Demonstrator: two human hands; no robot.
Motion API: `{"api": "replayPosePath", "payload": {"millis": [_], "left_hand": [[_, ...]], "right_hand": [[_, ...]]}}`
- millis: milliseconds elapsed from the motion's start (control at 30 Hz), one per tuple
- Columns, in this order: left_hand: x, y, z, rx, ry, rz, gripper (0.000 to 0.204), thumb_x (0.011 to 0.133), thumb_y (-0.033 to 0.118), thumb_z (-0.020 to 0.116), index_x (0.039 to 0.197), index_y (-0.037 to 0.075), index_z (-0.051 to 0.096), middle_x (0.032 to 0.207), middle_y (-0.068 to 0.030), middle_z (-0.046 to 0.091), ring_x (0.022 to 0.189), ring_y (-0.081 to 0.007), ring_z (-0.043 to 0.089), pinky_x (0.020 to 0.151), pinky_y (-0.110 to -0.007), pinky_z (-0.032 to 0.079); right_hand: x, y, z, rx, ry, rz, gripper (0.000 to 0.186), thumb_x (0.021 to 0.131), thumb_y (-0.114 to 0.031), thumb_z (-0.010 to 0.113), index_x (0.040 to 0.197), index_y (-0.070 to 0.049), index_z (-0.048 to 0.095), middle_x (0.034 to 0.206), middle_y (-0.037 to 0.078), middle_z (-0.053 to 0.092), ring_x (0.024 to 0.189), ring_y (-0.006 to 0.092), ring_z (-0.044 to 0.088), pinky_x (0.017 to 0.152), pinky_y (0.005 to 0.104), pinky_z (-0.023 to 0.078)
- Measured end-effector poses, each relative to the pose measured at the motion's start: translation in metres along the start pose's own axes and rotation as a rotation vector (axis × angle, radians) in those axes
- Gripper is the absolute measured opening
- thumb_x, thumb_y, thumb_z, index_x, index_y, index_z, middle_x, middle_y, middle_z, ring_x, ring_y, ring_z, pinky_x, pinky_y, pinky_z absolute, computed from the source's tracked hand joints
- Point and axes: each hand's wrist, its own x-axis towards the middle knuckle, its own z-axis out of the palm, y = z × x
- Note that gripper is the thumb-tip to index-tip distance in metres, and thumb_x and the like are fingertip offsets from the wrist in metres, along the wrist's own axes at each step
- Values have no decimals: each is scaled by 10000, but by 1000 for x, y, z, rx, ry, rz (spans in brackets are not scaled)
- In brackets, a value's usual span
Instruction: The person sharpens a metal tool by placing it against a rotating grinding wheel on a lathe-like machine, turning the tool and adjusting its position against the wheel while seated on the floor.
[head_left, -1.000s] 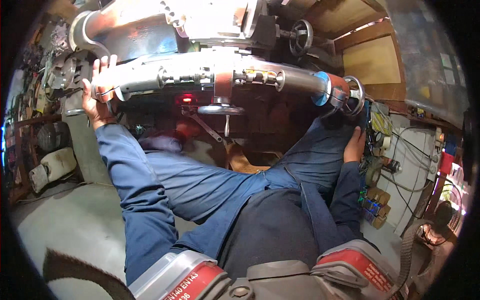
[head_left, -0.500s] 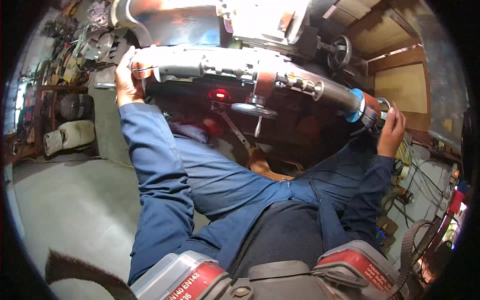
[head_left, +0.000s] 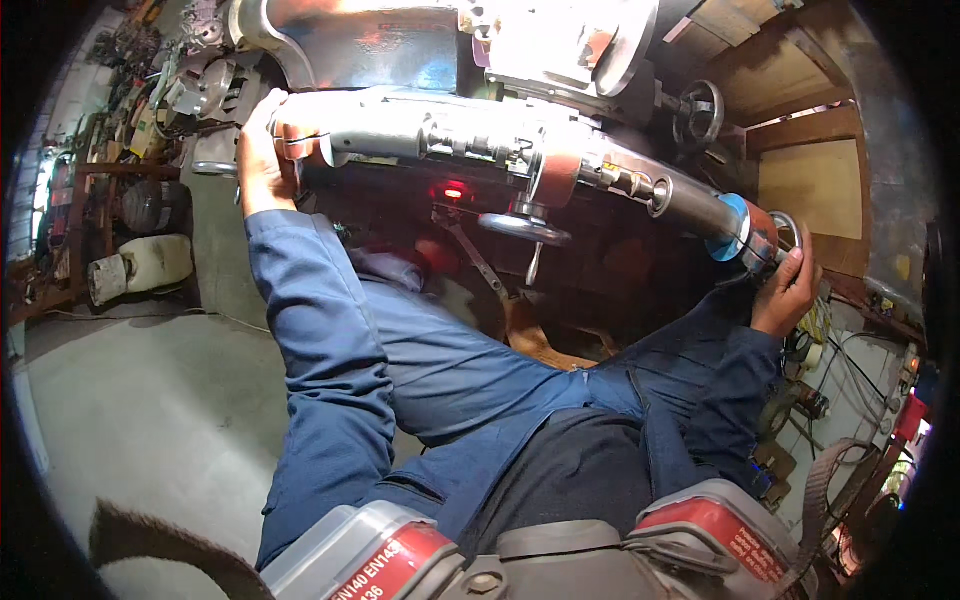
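A long grey metal machine bar [head_left: 375, 124] spans the view in front of me, with a stepped shaft [head_left: 480, 146] in its middle. My left hand [head_left: 264, 165] is wrapped round the bar's orange-brown left end [head_left: 300, 142], its fingertips partly hidden behind. At the far right, past a blue ring [head_left: 728, 228] and an orange-brown collar [head_left: 760, 240], my right hand [head_left: 788, 288] is closed at the lower rim of a small handwheel [head_left: 787, 228]. Some right fingers are hidden. A larger handwheel [head_left: 525, 228] with a crank handle [head_left: 534, 264] hangs under the bar's middle.
A red light [head_left: 453, 191] glows beneath the bar, above my spread legs. Behind stands another handwheel [head_left: 702, 110]. A cluttered rack [head_left: 130, 170] and a pale canister [head_left: 155, 264] are on the left; cables [head_left: 850, 360] hang on the right. A respirator [head_left: 560, 555] shows at the lower edge.
The whole view has shifted slightly, so the machine sits a little farther right and lower. My right fingers, more upright before, have curled in toward the small handwheel. My left hand keeps its place.
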Motion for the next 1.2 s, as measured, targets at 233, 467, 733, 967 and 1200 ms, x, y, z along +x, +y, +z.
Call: {"api": "replayPosePath", "payload": {"millis": [233, 467, 733, 967, 1200], "left_hand": [[-10, 1, 15, -35, 86, 34, 176, 926, 280, 639, 956, 112, 686, 851, -19, 711, 727, -150, 677, 692, -289, 533], [-19, 7, 20, -48, -22, 9, 174, 935, 278, 635, 939, 110, 681, 830, -29, 709, 706, -145, 677, 654, -281, 535], [-26, 10, 28, -85, 24, 0, 187, 948, 281, 622, 899, 109, 673, 760, -18, 698, 595, -139, 650, 557, -266, 518], [-17, 5, 28, 11, 188, 155, 208, 925, 277, 675, 934, 69, 683, 824, -64, 705, 671, -134, 657, 561, -256, 512], [-93, -7, 110, 899, -86, 1372, 426, 826, 253, 778, 1161, 28, 643, 1073, -158, 682, 942, -303, 664, 818, -376, 533]], "right_hand": [[-2, -2, 6, 29, 75, -55, 378, 1039, -287, 452, 1244, -54, 669, 1088, 187, 691, 943, 355, 638, 829, 444, 493], [0, 1, 6, 76, 75, -34, 394, 1040, -310, 455, 1247, -45, 662, 1110, 198, 690, 973, 359, 658, 850, 443, 506], [5, 3, 5, 104, 0, 27, 390, 1026, -310, 485, 1210, -27, 679, 1110, 208, 701, 995, 350, 682, 855, 427, 522], [3, 3, 2, 104, -29, 84, 385, 1027, -303, 481, 1209, -26, 677, 1117, 209, 703, 1011, 338, 684, 867, 416, 519], [3, 1, 8, 76, -22, 109, 364, 1015, -332, 483, 1228, -116, 684, 1020, 199, 691, 918, 374, 653, 835, 445, 497]]}}
